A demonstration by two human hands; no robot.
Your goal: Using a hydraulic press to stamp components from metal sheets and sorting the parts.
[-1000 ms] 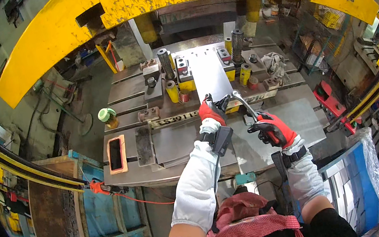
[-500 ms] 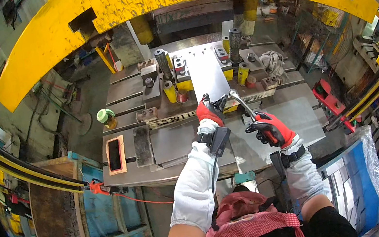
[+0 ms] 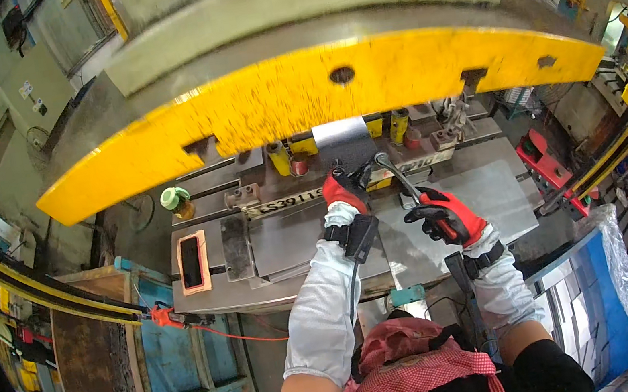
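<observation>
A bright metal sheet point(image 3: 345, 141) runs from under the press toward me. My left hand point(image 3: 347, 188), in a red and black glove, is closed at its near end; the grip is partly hidden by the hand. My right hand point(image 3: 449, 216), gloved the same way, wraps round a round-headed metal tool point(image 3: 398, 174) that resembles a ratchet wrench. The tool's head is beside my left fingertips, near the sheet's end. Above the die, the yellow press ram point(image 3: 393, 74) hides the far part of the sheet and the guide posts.
Flat metal sheets point(image 3: 291, 236) lie on the press bed left of my hands, with another plate point(image 3: 460, 194) on the right. A phone-like dark rectangle point(image 3: 193, 261) and a green-capped bottle point(image 3: 177, 202) are at the left. Striped guard bars point(image 3: 59, 283) flank both sides.
The yellow press ram has come down and toward me, covering the die's upper parts and guide posts. Both hands and the tool have stayed nearly in place.
</observation>
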